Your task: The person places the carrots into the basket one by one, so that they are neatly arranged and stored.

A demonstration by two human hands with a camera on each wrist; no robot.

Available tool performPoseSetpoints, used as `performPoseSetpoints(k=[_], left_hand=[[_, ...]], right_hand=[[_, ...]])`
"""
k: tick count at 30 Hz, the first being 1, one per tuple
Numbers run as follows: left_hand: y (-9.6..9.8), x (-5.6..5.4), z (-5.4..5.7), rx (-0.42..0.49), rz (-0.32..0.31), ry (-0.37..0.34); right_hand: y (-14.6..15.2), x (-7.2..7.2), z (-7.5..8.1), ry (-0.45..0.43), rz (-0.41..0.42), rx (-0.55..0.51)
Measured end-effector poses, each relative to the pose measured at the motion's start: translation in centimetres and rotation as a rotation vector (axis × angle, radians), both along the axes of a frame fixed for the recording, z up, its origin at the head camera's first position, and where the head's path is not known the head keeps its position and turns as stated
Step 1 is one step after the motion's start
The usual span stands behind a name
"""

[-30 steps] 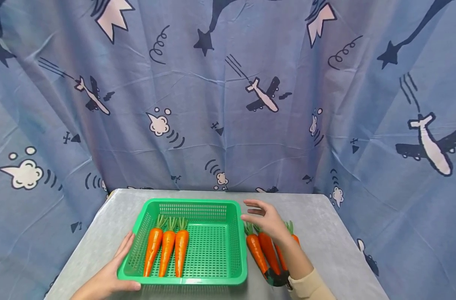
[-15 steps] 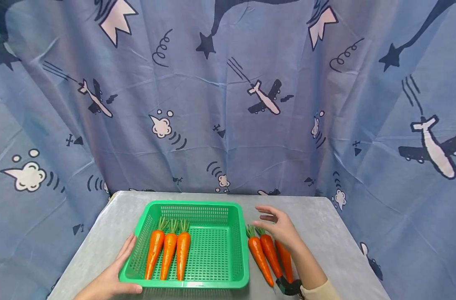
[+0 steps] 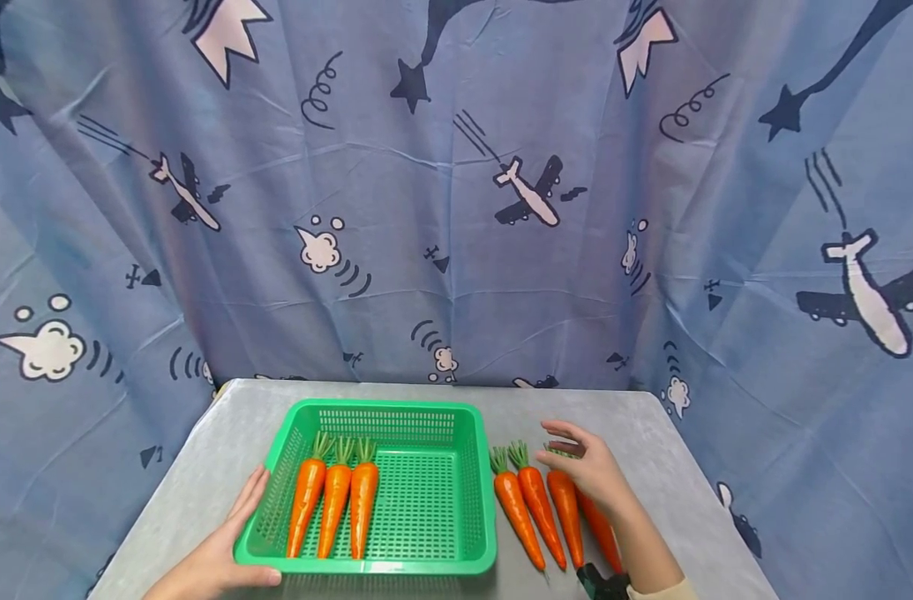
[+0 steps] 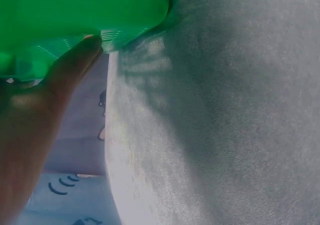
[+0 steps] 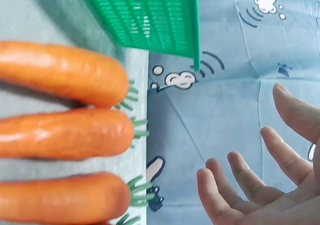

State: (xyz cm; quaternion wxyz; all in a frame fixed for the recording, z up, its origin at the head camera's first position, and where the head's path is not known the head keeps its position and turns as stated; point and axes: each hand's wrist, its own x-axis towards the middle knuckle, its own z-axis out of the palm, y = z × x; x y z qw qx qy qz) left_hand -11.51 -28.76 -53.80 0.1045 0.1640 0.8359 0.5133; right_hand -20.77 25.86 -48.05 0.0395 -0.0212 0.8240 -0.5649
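Three orange carrots (image 3: 335, 510) with green tops lie side by side in the left half of a green plastic basket (image 3: 426, 567). My left hand (image 3: 220, 550) rests against the basket's near left corner, fingers straight along its side; in the left wrist view the thumb (image 4: 80, 57) touches the wall. To the right of the basket, several carrots (image 3: 518, 521) lie in a row, tops pointing away. Over the tops at the row's right end hovers my right hand (image 3: 593, 471), fingers spread and holding nothing. It partly hides the rightmost carrot (image 3: 601, 533).
A grey-white table (image 3: 689, 500) carries everything. Behind it and at both sides hangs a blue curtain (image 3: 396, 275) printed with planes and clouds. A dark band (image 3: 602, 585) on my right wrist overlaps the carrots' lower tips.
My right hand has moved right, away from the basket's edge and along the carrot row, uncovering the carrots nearer the basket. The left hand, basket and carrots keep their places.
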Motion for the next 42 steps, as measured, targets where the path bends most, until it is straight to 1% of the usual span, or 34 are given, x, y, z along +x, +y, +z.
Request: performPoseSetpoints(k=[3,7,9,12,16,19,25,33,38,42], left_hand=[[-0.1,0.1,-0.1,0.004,-0.002,0.016],[-0.1,0.3,-0.2,-0.006,-0.003,0.073],[-0.1,0.3,-0.3,0.000,-0.003,0.085],[0.0,0.3,-0.3,0.021,-0.001,0.064],[0.2,0.2,-0.1,0.032,0.001,0.025],[0.2,0.1,0.0,0.031,-0.001,0.021],[0.1,0.0,0.2,0.057,-0.005,-0.014],[0.1,0.2,0.1,0.062,-0.004,0.005],[0.2,0.2,0.2,0.056,0.003,-0.008],[0.3,0.3,0.2,0.036,0.006,0.029]], right_hand=[[0.5,0.1,-0.3,-0.004,-0.017,0.019],[1.0,0.4,-0.8,-0.017,-0.040,0.051],[1.4,0.5,-1.2,-0.027,-0.054,0.051],[2.0,0.8,-1.7,-0.037,-0.075,0.057],[3.2,0.9,-2.5,-0.057,-0.088,0.105],[4.1,1.0,-3.1,-0.072,-0.089,0.146],[5.4,1.0,-3.9,-0.122,-0.085,0.173],[6.4,0.4,-5.1,-0.166,-0.092,0.240],[6.9,0.0,-5.7,-0.212,-0.083,0.241],[7.0,-0.1,-6.1,-0.257,-0.077,0.221]])
